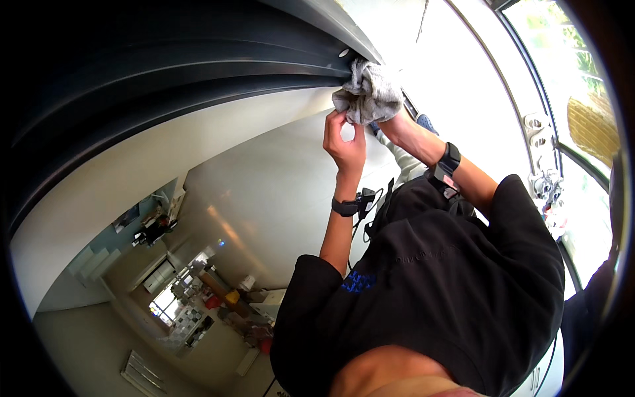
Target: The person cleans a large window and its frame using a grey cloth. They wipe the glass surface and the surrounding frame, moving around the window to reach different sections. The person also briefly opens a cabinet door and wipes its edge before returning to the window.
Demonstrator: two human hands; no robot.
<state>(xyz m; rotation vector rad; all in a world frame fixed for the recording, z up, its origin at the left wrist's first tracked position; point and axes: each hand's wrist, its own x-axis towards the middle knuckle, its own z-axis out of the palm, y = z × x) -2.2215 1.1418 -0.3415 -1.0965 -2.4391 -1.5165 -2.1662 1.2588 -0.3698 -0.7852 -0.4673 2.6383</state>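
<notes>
A crumpled grey cloth (370, 92) is pressed to the end of a dark door or window frame (264, 63) at the top of the view. My right hand (395, 126) is wrapped in the cloth, which hides most of its fingers. Just below and to the left, my left hand (345, 142) pinches the cloth's lower edge, thumb and fingers curled into a loop. Black bands with small devices sit on both wrists.
Bright glass panes (589, 59) stand along the right, with several shoes (539, 132) beside them. Pale floor (258, 172) spreads below the frame. Far off at lower left is a room with furniture and a red item (212, 302). A black cable (357, 231) hangs near my left wrist.
</notes>
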